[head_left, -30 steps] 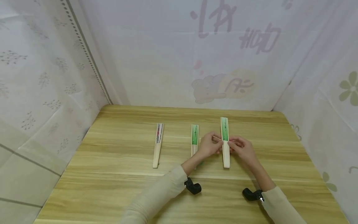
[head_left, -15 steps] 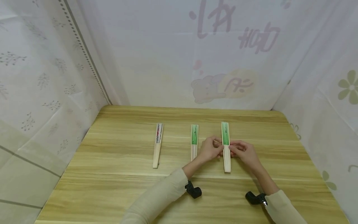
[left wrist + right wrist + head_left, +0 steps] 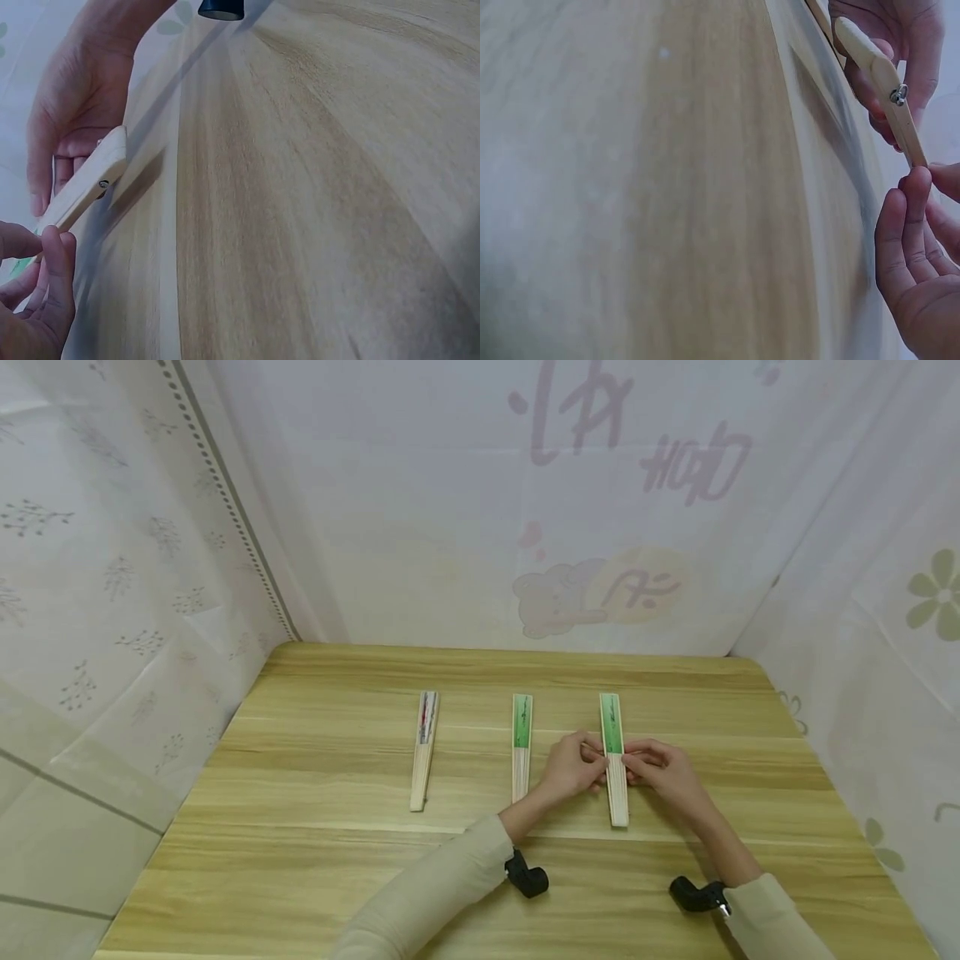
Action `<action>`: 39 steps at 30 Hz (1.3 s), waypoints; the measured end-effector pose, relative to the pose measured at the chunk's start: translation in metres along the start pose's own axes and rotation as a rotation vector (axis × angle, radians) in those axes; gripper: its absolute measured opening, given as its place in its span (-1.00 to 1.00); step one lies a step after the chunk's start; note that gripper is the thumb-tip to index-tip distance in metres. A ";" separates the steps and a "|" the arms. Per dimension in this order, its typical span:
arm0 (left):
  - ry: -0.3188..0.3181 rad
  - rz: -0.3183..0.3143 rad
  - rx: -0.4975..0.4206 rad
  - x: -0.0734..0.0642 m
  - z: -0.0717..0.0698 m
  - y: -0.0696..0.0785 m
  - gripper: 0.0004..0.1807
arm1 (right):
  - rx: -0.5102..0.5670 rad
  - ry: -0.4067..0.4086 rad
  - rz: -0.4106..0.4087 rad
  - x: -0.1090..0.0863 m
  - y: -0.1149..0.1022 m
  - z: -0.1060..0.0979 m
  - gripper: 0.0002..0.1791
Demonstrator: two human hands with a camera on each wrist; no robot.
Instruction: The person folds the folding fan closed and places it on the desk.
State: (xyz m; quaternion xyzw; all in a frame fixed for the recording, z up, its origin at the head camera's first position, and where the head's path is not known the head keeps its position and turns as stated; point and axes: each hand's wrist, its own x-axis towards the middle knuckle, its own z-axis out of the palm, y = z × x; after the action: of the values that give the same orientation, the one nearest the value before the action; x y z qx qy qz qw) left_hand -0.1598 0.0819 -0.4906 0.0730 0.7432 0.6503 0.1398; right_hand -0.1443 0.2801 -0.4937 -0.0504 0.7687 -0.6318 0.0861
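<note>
Between both hands is a folded fan [image 3: 617, 789] with a green printed upper part and pale wooden ribs. My left hand [image 3: 570, 767] pinches its left edge with thumb and fingers, near where the green meets the wood. From the other side, my right hand [image 3: 667, 777] pinches the right edge at the same height. In the left wrist view the rivet end of the fan [image 3: 86, 176] tilts up over the table, its shadow beside it. A metal rivet [image 3: 898, 94] shows in the right wrist view. The fan's green end is mostly hidden there.
A second green folded fan [image 3: 522, 722] lies left of my left hand, its lower end covered by the wrist. Further left lies a folded fan with a white, red and dark print [image 3: 424, 752]. The wooden table [image 3: 300, 860] meets hanging patterned cloth [image 3: 420, 527] at its back edge.
Both hands have moved the held fan toward me and slightly right, so its top is now level with the other fans. The other two fans have stayed in place.
</note>
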 end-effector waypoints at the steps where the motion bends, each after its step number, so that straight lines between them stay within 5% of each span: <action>1: 0.001 -0.002 0.001 0.000 0.001 0.000 -0.85 | -0.005 -0.002 0.004 0.000 0.000 -0.001 -0.60; 39: 0.021 -0.050 0.157 -0.003 0.007 0.004 -0.90 | -0.083 -0.196 0.116 0.008 -0.011 -0.014 -0.64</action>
State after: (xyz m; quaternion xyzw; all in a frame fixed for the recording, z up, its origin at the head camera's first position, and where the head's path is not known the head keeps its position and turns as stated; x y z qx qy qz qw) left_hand -0.1552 0.0880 -0.4867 0.0584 0.7948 0.5870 0.1422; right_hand -0.1549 0.2901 -0.4804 -0.0707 0.7836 -0.5856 0.1952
